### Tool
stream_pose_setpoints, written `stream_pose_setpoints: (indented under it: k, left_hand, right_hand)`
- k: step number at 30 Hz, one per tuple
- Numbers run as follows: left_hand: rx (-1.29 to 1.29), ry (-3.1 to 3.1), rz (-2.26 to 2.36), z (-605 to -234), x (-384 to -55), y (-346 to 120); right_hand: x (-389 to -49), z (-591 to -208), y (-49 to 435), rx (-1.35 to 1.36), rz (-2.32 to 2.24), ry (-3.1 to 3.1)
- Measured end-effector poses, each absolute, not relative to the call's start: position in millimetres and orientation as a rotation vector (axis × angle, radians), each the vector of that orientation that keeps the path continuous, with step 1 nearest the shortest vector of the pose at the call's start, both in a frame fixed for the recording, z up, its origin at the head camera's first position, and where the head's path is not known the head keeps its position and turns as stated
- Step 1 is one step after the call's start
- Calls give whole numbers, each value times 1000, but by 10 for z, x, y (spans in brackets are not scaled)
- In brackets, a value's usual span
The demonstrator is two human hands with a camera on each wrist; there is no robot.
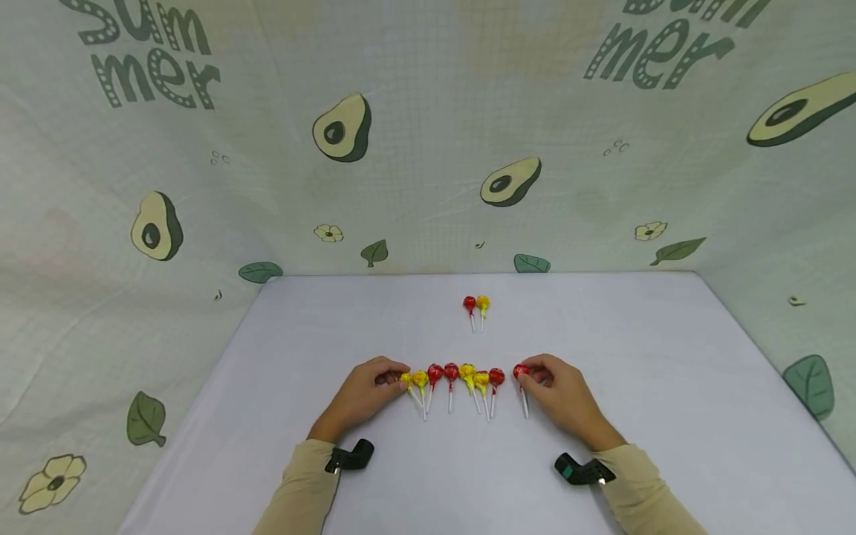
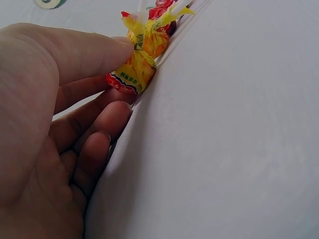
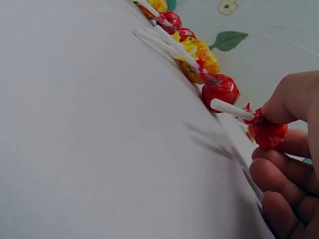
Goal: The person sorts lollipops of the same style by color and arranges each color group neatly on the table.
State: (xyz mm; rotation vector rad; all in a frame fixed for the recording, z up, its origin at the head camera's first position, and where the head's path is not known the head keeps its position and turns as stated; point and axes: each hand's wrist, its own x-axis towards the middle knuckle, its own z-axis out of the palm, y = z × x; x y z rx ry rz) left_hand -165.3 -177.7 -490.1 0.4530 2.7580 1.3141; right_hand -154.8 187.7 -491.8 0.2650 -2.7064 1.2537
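A row of several red and yellow wrapped lollipops lies across the table, sticks toward the person. At its left end my left hand (image 1: 366,394) pinches a yellow lollipop (image 2: 133,74) by its head between thumb and fingers. Beside that one is another yellow lollipop (image 1: 420,379), then a red lollipop (image 1: 435,372). Past the row's right end, my right hand (image 1: 563,392) pinches a red lollipop (image 3: 269,130) by its head, its white stick pointing away from the fingers. A small gap separates it from the nearest red lollipop (image 1: 496,377) in the row.
Farther back on the white table (image 1: 334,312), a red lollipop (image 1: 469,303) and a yellow lollipop (image 1: 483,302) lie side by side. A patterned cloth (image 1: 428,111) with avocados and leaves hangs behind the table and along its sides.
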Motion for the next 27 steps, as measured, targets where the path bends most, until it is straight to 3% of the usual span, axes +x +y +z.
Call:
stream_pose_setpoints:
  k: [27]
  left_hand:
    - [481, 2767, 1352, -4919, -1657, -1779]
  right_hand:
    - [-1953, -4796, 1798, 261, 1471, -2693]
